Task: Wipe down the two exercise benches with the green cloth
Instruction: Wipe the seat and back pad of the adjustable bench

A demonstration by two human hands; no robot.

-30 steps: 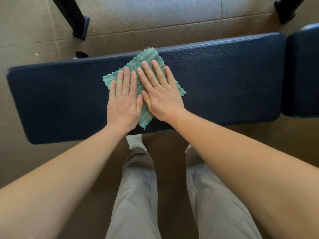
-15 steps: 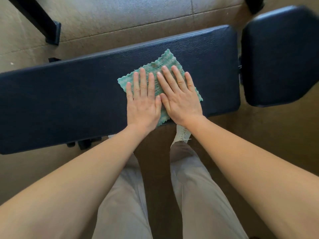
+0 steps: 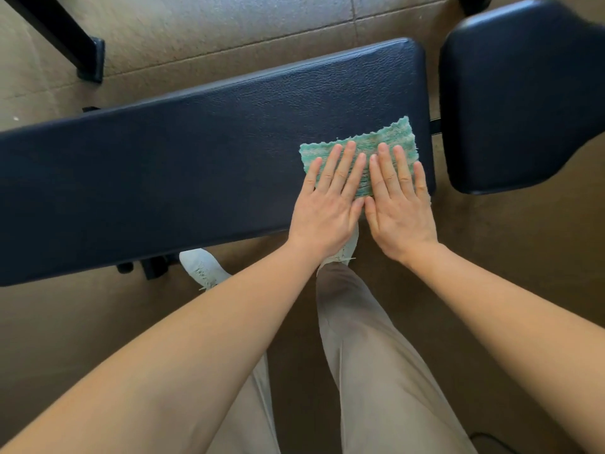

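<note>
Both hands flat, left hand (image 3: 324,208) and right hand (image 3: 399,211) side by side, fingers straight, pressing the fuzzy, wavy-edged green cloth (image 3: 376,142) onto the right end of the long dark pebble-grained surface (image 3: 196,152), smooth rounded second pad (image 3: 517,93) just beside, tiled floor (image 3: 229,27) below.

Green cloth (image 3: 386,142) flat on navy bench pad (image 3: 196,152).
</note>
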